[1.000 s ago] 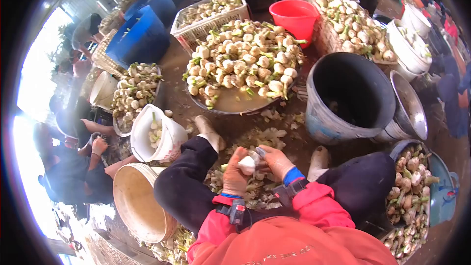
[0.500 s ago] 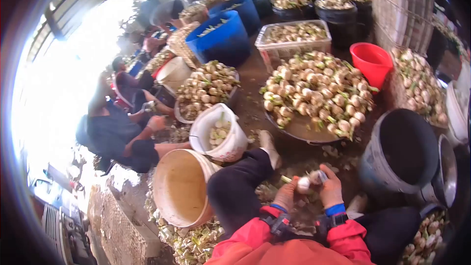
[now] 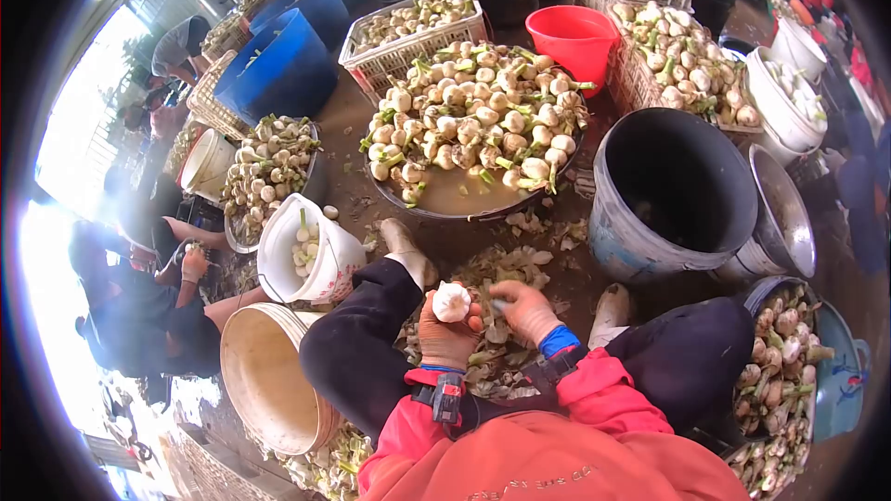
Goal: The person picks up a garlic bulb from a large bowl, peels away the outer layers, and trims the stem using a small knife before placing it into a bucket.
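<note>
A pale, trimmed garlic bulb (image 3: 451, 301) rests in the fingers of my left hand (image 3: 446, 339), which is closed around it. Just to its right is my right hand (image 3: 527, 312), apart from the bulb, its fingers curled. Something small and greyish shows at those fingertips, too blurred to name. Beneath both hands, a litter of garlic peelings (image 3: 501, 271) covers the ground between my legs. Beyond my feet stands a wide round basin (image 3: 455, 211) heaped with untrimmed garlic bulbs (image 3: 487, 116), with murky liquid at its near side.
To my left are a white bucket (image 3: 334, 260) with peeled garlic and a cream bucket (image 3: 251, 376). A large dark bucket (image 3: 617, 223) stands right, near a tub of garlic (image 3: 784, 353). A red bucket (image 3: 571, 37) sits behind the basin. Another person (image 3: 176, 315) sits at left.
My hands have parted; the garlic bulb, earlier between both, now sits upright in my left hand. The camera view has swung right, bringing more buckets into sight.
</note>
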`<move>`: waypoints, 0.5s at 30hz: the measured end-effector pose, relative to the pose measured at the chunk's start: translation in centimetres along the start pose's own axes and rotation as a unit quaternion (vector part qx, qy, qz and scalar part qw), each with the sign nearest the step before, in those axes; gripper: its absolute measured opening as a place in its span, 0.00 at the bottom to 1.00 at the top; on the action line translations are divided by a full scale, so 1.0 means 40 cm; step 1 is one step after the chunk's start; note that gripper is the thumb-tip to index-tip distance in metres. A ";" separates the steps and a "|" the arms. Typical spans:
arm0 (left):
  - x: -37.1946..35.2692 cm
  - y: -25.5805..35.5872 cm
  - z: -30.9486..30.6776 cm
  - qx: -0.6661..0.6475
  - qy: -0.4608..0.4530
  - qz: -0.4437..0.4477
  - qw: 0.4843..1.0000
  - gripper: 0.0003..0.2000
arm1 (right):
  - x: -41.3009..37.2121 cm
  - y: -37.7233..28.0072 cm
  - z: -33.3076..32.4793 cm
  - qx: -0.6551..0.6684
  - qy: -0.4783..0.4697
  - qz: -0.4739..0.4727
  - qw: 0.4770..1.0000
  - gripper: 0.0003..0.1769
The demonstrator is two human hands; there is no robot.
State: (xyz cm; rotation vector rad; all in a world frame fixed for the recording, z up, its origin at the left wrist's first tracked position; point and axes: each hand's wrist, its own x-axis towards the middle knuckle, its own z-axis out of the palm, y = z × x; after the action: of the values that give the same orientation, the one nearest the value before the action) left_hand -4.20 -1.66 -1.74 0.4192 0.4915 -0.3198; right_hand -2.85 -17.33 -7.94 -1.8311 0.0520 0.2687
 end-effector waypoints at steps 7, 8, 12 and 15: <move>0.018 -0.044 -0.012 0.264 0.058 0.162 0.949 0.17 | -0.041 -0.192 -0.038 0.015 0.075 -0.064 0.995 0.22; 0.019 -0.047 -0.021 0.276 0.060 0.174 0.943 0.17 | -0.038 -0.179 -0.027 -0.044 0.107 -0.074 0.991 0.21; -0.011 -0.040 0.022 0.109 -0.043 0.075 0.990 0.17 | -0.007 -0.067 0.004 0.056 0.068 0.038 0.995 0.26; -0.002 -0.020 -0.001 0.022 -0.059 0.014 0.998 0.18 | 0.004 -0.005 -0.001 0.074 0.068 0.114 0.988 0.25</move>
State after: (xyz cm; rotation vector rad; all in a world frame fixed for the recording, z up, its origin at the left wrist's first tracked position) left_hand -4.58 -2.31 -2.00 0.4465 0.3630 -0.3260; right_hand -2.67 -17.30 -7.78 -1.6928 0.3686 0.2924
